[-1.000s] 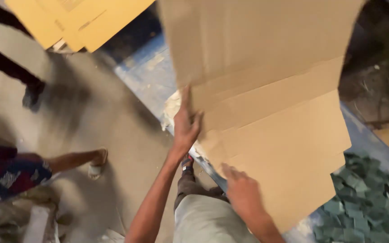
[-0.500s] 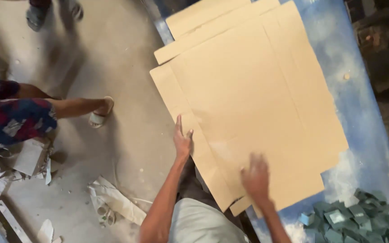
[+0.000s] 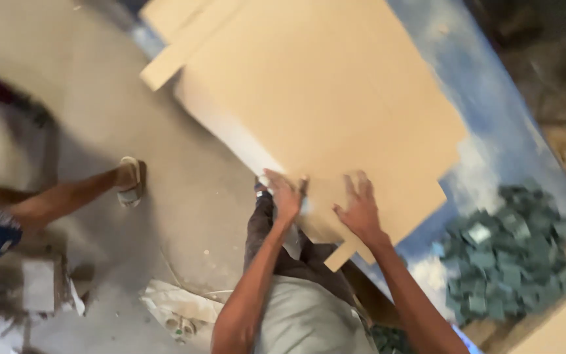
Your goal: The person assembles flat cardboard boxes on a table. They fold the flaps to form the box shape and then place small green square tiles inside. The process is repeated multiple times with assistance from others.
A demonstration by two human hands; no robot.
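A large flat sheet of brown cardboard (image 3: 322, 98) lies spread over a blue surface (image 3: 492, 124) in front of me. My left hand (image 3: 284, 195) grips its near edge, fingers curled over the border. My right hand (image 3: 360, 208) rests flat on top of the sheet close to the near corner, fingers spread. A second cardboard sheet (image 3: 165, 39) sticks out from under the big one at the far left.
A heap of small dark green square tiles (image 3: 506, 252) lies on the blue surface at the right. Another person's leg and sandalled foot (image 3: 128, 181) stretch across the grey concrete floor at the left. White scraps and debris (image 3: 171, 308) lie by my legs.
The cardboard has come down from a raised, tilted position to lying flat. My hands have slid closer together along its near edge. The view has shifted right, bringing the tile heap in.
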